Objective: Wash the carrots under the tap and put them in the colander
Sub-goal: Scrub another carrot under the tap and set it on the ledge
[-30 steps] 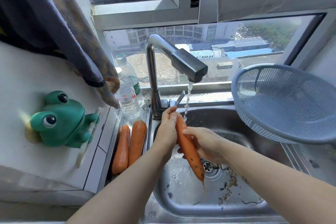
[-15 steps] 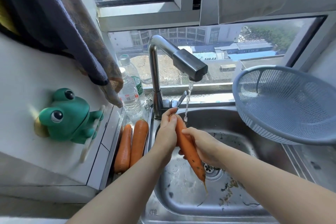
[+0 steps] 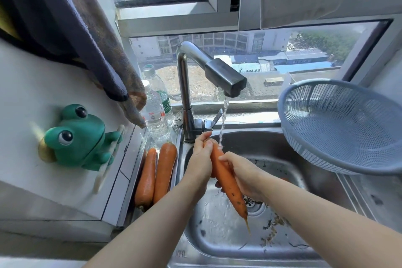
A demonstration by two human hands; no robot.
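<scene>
The carrot [image 3: 226,178] is held over the sink [image 3: 258,143], slanted, with its thick end far and high and its thin tip near, above the drain [image 3: 253,205]. The left hand [image 3: 201,161] grips the thick end, fingers curled round it. The right hand [image 3: 245,177] grips the middle from the right, thumb across the top and fingers wrapped beneath. The tap [image 3: 225,77] is running; the water [image 3: 223,124] falls as a thin stream onto the thick end of the carrot, just right of the left fingertips. The sink holds a wet film, splashes and dark specks of dirt scattered round the drain. The colander [image 3: 348,124] sits tilted at the far right of the sink, its mesh bowl facing left and up, well apart from the held carrot. Two loose carrots [image 3: 163,169] lie side by side, touching, on the ledge just left of the sink. Far of them stand two capped clear bottles [image 3: 154,115]; their fill cannot be told. A green frog [image 3: 78,137] is fixed to the left wall, below a hanging cloth [image 3: 76,28].
</scene>
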